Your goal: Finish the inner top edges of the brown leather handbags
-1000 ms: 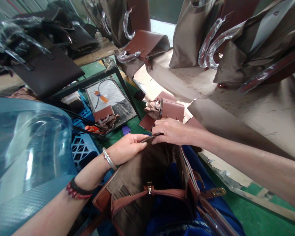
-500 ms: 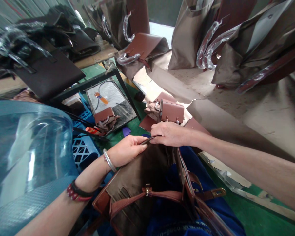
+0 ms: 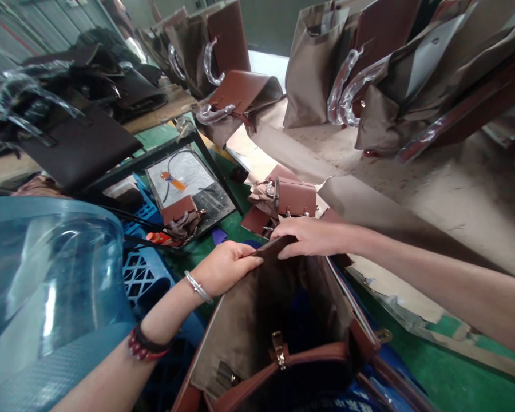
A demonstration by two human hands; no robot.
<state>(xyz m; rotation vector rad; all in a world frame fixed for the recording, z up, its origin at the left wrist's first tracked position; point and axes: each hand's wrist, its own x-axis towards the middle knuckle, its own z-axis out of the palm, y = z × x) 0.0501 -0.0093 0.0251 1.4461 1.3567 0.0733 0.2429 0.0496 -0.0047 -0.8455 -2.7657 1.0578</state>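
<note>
An open brown handbag (image 3: 236,320) lies in my lap, its fabric-lined inside facing me and a zipper (image 3: 278,349) with a gold pull along the near side. My left hand (image 3: 227,264), with a silver bangle at the wrist, pinches the far rim between thumb and fingers. Beside it on the same rim is my right hand (image 3: 306,236), fingers over the far side and thumb toward the inside, with the edge between them. The fingertips beyond the rim are partly hidden. Dark shadow fills the bag's inside.
At left stands a large translucent blue water bottle (image 3: 51,286) near a blue plastic crate (image 3: 139,274). A low table (image 3: 217,200) holds an orange-handled tool (image 3: 173,181). Small brown bags (image 3: 298,195) lie ahead; larger ones (image 3: 309,74) stand behind, dark bags (image 3: 81,137) far left.
The bag's mouth has opened wider and its near zipped edge has shifted right. My right hand has moved slightly right along the rim, its fingers spreading. The camera view has tilted a little.
</note>
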